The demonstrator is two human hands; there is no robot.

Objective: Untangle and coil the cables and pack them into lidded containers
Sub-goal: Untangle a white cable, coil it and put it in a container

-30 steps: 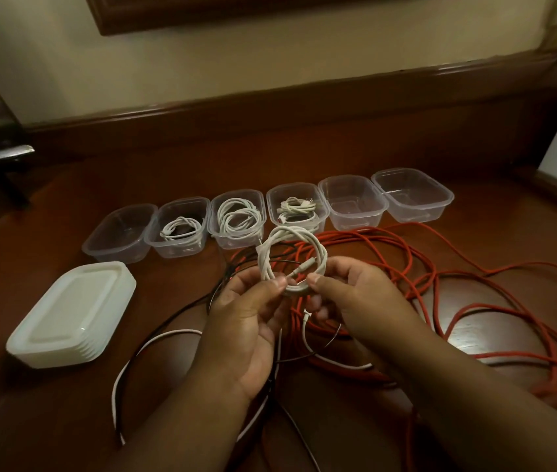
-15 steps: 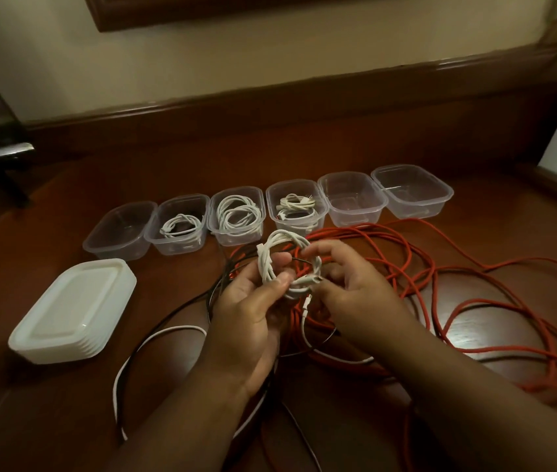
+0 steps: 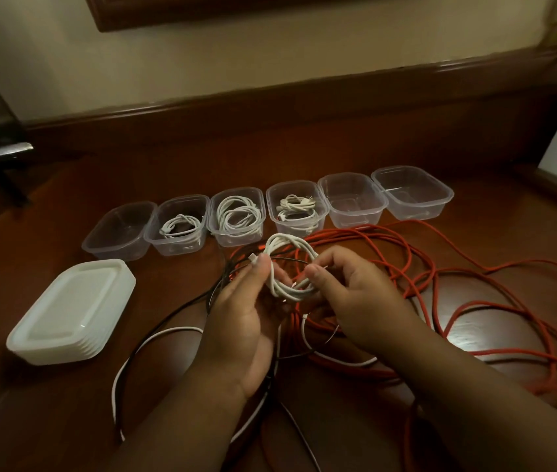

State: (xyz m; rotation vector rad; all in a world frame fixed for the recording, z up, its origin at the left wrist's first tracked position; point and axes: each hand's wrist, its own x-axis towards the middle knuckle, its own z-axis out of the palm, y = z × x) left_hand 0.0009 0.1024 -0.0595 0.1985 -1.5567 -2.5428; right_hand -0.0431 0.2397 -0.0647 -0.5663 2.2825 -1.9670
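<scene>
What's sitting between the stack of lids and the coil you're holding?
In the head view, only bare tabletop and the left hand with black cable strands separate the stack of lids from the white coil, which both hands grip.

Dim rm: cream wall [image 3: 202, 66] w/ dark wood baseboard [image 3: 304, 97], reddish wood floor [image 3: 49, 420], glare spot rt.

Dim, warm light; a bright glare spot sits on the bench [image 3: 467, 338] at right. Straight edges bow from wide-angle distortion, and the corners are soft and dark.
</scene>
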